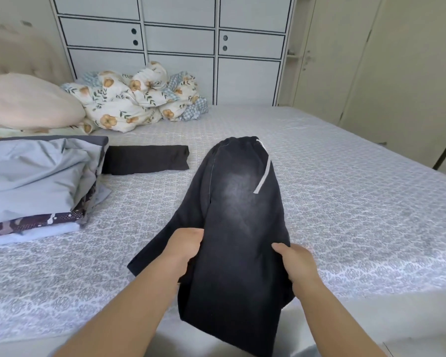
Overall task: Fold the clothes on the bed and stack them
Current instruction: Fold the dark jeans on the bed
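Black faded trousers [240, 202] with a white drawstring lie lengthwise on the bed [345, 202], waistband far from me, legs hanging over the near edge. My left hand [184, 247] grips the trousers' left side near the middle. My right hand [295, 261] grips the right side, thumb on top of the fabric. A stack of folded clothes [39, 181] sits at the left: grey-blue garment on top, a camouflage piece below. A folded black garment [146, 159] lies flat just right of the stack.
A pink pillow [29, 101] and a bunched floral quilt [137, 99] lie at the head of the bed, far left. White cabinets [180, 39] stand behind the bed. Cream wardrobe doors [384, 60] are at the right.
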